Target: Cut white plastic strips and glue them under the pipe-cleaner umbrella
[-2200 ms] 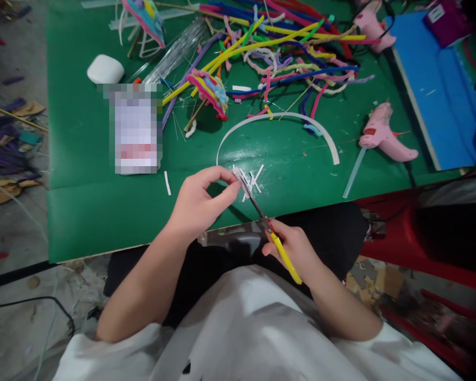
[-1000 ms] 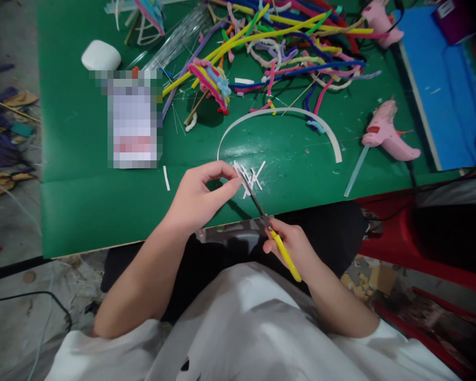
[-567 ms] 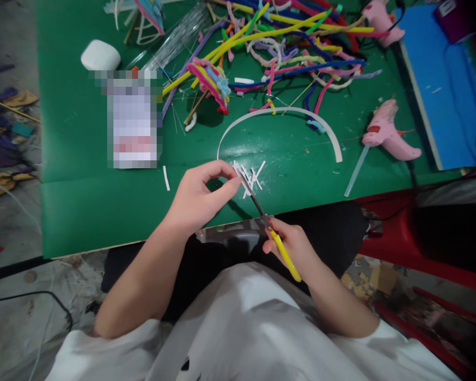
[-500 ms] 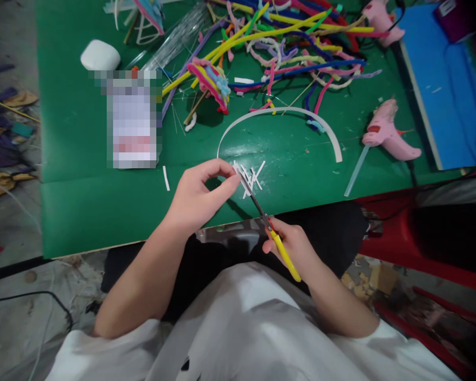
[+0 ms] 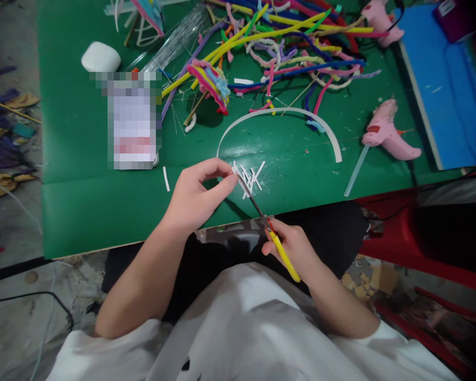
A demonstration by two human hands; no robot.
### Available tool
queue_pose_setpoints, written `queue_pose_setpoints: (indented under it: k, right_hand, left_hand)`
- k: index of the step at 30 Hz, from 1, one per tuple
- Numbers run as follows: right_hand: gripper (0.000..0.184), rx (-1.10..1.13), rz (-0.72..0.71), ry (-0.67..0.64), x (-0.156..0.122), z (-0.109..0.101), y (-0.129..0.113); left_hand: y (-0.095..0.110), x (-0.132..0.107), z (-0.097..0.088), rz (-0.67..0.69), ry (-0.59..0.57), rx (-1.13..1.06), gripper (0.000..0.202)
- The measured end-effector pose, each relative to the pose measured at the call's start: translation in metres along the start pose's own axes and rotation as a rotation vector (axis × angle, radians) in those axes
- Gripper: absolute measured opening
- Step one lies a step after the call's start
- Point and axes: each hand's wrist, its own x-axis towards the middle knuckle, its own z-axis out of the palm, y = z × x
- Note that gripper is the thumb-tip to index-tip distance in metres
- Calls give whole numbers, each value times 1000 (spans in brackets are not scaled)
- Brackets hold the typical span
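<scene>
Little has changed: left hand [image 5: 196,198] still pinches a white strip [image 5: 235,172]; right hand [image 5: 293,246] stays clamped on scissors [image 5: 267,227], blades at the strip, over the green surface [image 5: 87,201].

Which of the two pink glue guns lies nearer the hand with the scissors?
The glue gun at the table's right edge, with its glue stick; the other glue gun lies farther back.

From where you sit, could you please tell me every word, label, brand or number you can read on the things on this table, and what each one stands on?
None can be read.
The flat white and pink item on the green table is blurred out.
The red label on the nearer pink glue gun is too small to read.
The white tag on the purple box is too small to read.
The scissors in the right hand show no text.
</scene>
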Motion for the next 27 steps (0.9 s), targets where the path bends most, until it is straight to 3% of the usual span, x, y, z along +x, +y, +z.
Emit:
queue_pose_setpoints:
  k: [19,27]
  right_hand:
    - [54,44,-8,-121,0,-1,6]
    - [42,46,-1,-153,-1,-2,8]
  left_hand:
    - [3,0,-3,-41,-67,28,10]
    - [4,-1,-4,-37,-103,57,10]
